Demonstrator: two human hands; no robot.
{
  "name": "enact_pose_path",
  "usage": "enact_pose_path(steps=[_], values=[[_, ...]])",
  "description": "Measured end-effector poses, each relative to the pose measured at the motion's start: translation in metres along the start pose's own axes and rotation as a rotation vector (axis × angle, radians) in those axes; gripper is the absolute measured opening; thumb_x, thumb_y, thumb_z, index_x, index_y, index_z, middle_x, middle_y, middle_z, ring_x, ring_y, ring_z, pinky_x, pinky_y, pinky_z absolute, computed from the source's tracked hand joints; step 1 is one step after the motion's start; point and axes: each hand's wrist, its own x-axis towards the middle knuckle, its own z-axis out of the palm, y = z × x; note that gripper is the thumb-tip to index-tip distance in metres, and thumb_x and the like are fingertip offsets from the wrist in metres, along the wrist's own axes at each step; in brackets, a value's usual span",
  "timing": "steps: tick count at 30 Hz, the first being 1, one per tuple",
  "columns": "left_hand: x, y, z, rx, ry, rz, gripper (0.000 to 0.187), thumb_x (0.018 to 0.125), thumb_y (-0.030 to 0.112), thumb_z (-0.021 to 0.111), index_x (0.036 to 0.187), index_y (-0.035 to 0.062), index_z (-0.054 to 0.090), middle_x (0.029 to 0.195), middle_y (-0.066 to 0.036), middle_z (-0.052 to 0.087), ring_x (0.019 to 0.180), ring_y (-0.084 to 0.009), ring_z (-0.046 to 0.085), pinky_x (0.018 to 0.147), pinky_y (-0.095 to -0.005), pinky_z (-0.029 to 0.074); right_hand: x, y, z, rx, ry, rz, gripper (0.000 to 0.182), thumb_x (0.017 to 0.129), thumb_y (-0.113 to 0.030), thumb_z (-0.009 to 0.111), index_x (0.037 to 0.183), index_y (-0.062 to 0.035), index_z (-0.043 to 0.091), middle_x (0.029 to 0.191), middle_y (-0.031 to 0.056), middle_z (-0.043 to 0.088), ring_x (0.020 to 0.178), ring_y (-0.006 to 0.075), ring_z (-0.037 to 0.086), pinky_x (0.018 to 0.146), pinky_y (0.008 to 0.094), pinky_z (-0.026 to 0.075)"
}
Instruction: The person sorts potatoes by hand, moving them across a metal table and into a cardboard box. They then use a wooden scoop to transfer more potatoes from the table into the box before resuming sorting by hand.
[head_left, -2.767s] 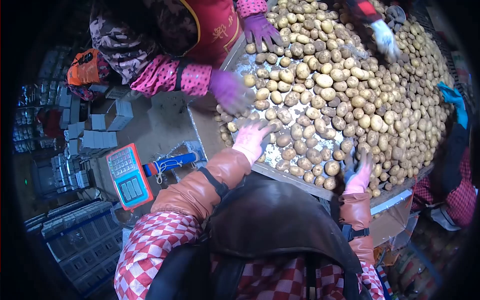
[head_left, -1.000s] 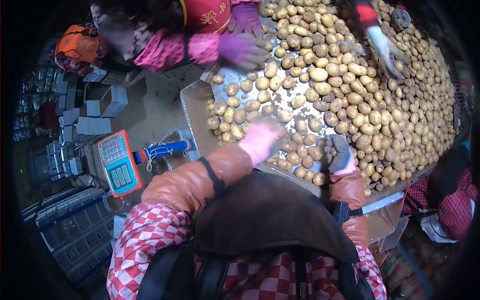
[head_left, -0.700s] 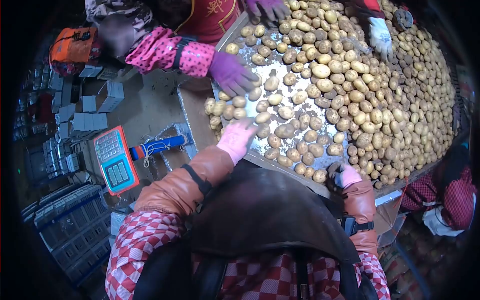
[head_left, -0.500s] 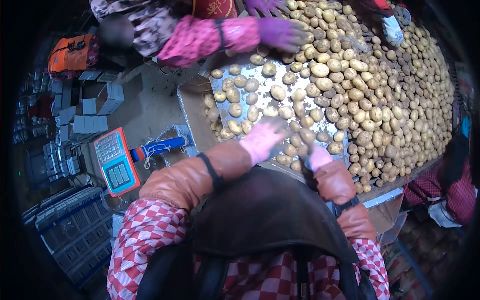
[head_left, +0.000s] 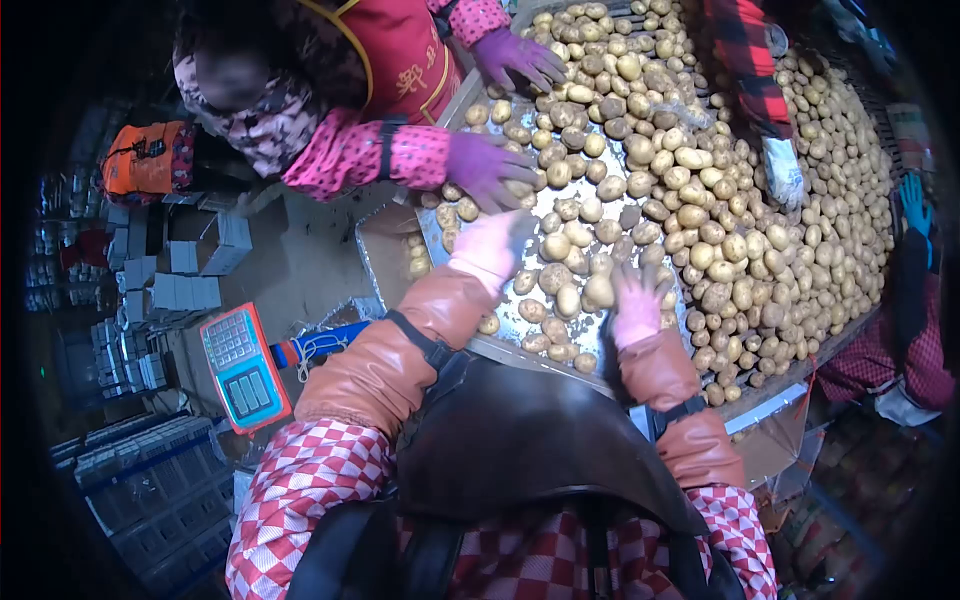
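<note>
My left hand [head_left: 490,248], in a pink glove with dark fingertips, is over the left part of the shiny metal tray [head_left: 508,325]. Motion smears its fingers, and I cannot make out anything held in them. Loose potatoes [head_left: 556,247] lie on the tray just right of that hand. Lower down, my right hand [head_left: 637,303] has its gloved fingers spread, pointing away from me, beside a potato [head_left: 600,290] at its left. A dense heap of potatoes [head_left: 725,250] covers the sloping surface to the right.
A co-worker's purple-gloved hands [head_left: 488,168] reach over the tray's far side, one close to my left hand. Another person's white-gloved hand [head_left: 783,172] touches the heap. A cardboard box [head_left: 385,255] adjoins the tray's left edge, near a scale display [head_left: 245,368].
My left hand has moved away from me and to the left. My right hand has moved slightly forward, its fingers now spread. Several potatoes have shifted, and the co-worker's purple-gloved hands have moved.
</note>
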Motion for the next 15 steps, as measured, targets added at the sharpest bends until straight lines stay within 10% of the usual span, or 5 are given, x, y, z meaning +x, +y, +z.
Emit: enact_pose_path(steps=[3,5,9,12,15], values=[[0.042,0.044,-0.014,0.114,-0.22,-0.285,0.046,0.099,0.029,0.044,0.143,0.0203,0.047,0.11,-0.023,0.068,0.104,-0.0421,0.064,0.092,-0.0485,0.049,-0.015,0.001,-0.012,0.243,-0.052,-0.039,0.075,0.065,0.002,0.066,0.137,-0.0119,0.051,0.146,0.0081,0.043,0.143,0.0401,0.026,0.117,0.0601,0.022],[0.083,0.041,-0.007,0.1,-0.21,-0.402,0.064,0.092,0.009,0.044,0.154,0.0155,0.029,0.116,-0.026,0.066,0.107,-0.038,0.066,0.093,-0.0467,0.052,-0.018,0.015,-0.005,0.343,-0.081,-0.023,0.073,0.064,0.006,0.065,0.133,-0.0141,0.055,0.149,0.0084,0.041,0.144,0.0405,0.024,0.117,0.0509,0.028],[0.137,-0.008,0.044,0.146,-0.324,-0.51,0.074,0.084,0.019,0.065,0.149,0.0052,0.035,0.124,-0.024,0.064,0.117,-0.0321,0.063,0.099,-0.0424,0.051,-0.025,0.028,-0.008,0.386,-0.089,0.003,0.066,0.07,0.002,0.066,0.133,-0.0164,0.056,0.151,0.0087,0.04,0.141,0.0418,0.031,0.115,0.0471,0.035],[0.159,-0.052,0.052,0.51,-0.653,-0.21,0.066,0.085,0.022,0.069,0.144,0.0045,0.044,0.128,-0.021,0.063,0.121,-0.0332,0.06,0.104,-0.0397,0.047,-0.034,0.033,-0.01,0.446,-0.031,0.008,0.064,0.073,0.0,0.065,0.134,-0.0167,0.056,0.15,0.0106,0.041,0.139,0.0415,0.035,0.112,0.0475,0.038],[0.129,-0.014,0.02,0.432,-0.398,-0.344,0.057,0.088,0.019,0.065,0.142,0.0113,0.049,0.124,-0.022,0.065,0.12,-0.0337,0.061,0.102,-0.0403,0.048,-0.029,0.042,-0.012,0.547,0.082,0.004,0.06,0.075,-0.001,0.064,0.133,-0.0163,0.058,0.146,0.0142,0.046,0.136,0.0396,0.04,0.112,0.0465,0.038]])
